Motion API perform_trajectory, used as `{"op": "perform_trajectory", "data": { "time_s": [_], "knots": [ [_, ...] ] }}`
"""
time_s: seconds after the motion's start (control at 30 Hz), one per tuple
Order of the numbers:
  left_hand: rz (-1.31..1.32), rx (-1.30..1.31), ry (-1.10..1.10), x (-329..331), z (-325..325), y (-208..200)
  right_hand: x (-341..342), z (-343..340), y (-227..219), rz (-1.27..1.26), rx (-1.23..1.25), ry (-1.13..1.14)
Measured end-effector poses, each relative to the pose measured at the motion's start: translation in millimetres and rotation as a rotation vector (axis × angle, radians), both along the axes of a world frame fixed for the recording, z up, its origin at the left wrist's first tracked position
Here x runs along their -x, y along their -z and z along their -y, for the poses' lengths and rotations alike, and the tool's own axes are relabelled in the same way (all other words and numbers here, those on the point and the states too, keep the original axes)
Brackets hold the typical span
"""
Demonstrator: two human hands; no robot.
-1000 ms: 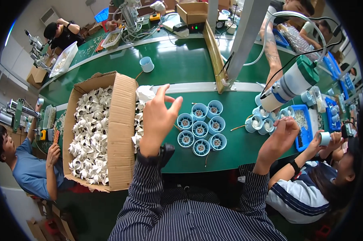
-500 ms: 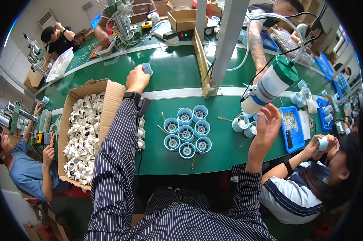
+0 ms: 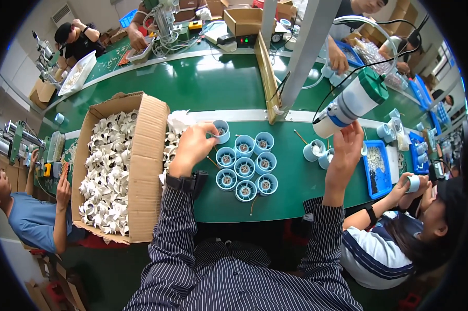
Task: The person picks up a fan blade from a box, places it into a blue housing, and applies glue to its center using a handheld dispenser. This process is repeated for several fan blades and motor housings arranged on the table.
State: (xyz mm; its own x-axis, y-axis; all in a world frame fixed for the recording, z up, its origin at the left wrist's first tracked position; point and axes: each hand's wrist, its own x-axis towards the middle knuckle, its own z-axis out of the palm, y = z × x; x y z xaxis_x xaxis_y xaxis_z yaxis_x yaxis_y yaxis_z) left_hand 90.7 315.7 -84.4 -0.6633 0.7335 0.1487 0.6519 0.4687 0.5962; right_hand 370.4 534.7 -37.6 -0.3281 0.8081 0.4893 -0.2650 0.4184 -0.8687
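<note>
At the green table (image 3: 293, 192), blue cup (image 3: 223, 133) sits in left grip (image 3: 193, 147).

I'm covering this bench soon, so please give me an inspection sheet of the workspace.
Surface: green tabletop, pale strip across it.
Job's things: eight blue cups clustered; held cup beside them; further cups toward the right; cardboard box of white bladed parts at left.
Clutter: crumpled white material beside the box; blue tray of small white pieces at right.
Hands: left hand grips the held cup; right hand raised by the hanging cylinder, contact unclear.
Cables: thin lead beside the further cups; pale hose looped above the cylinder.
Surroundings: co-worker in blue at left, co-worker in white and navy at right, other workers beyond.
</note>
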Motion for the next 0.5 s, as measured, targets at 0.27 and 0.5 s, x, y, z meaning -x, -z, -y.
{"op": "perform_trajectory", "data": {
  "time_s": [0.27, 0.5],
  "knots": [
    [0.356, -0.096, 0.137, -14, 18, 13, 18, 4, -11, -0.115, -0.034, -0.184],
    [0.29, -0.107, 0.138, -17, 20, 15, 30, -1, -17, -0.106, 0.042, -0.291]
  ]
}}
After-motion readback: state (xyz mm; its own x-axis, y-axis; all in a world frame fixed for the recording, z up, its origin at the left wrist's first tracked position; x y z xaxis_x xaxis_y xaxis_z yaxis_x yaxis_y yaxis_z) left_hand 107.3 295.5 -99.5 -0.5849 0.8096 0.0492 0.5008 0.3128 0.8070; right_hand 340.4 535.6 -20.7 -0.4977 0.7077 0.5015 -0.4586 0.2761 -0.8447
